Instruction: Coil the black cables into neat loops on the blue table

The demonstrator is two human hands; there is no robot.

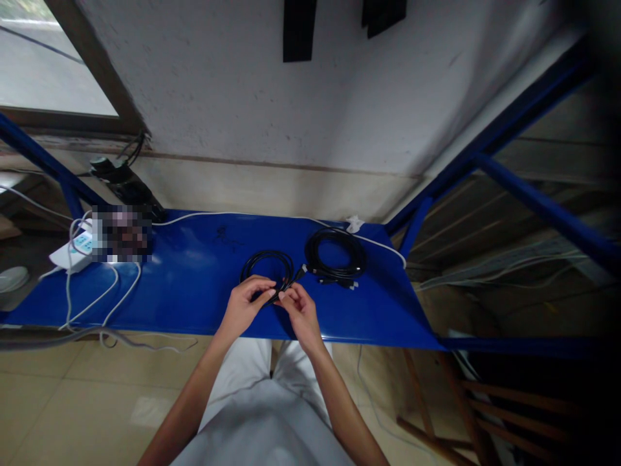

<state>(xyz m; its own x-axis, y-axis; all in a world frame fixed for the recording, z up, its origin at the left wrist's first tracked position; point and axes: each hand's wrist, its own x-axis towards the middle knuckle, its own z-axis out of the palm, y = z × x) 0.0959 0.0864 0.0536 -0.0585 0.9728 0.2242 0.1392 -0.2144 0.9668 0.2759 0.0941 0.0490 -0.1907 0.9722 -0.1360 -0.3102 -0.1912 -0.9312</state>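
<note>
Held cable coil (pixel 290 266): 1 | left hand (pixel 247 304), right hand (pixel 301 314): 2, pinching it | resting coil (pixel 359 254): 1

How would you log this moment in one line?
Left hand: holds black cable coil | Right hand: holds same coil | Nearby: second black coil, to the right | Surface: blue table

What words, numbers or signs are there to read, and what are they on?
None can be read.
Dark marks on the shiny blue table: too faint to tell if they are writing.
White plastic power strip with light-blue sockets: too small and blurred.
Coil of black cable being held: no lettering shows.
</note>
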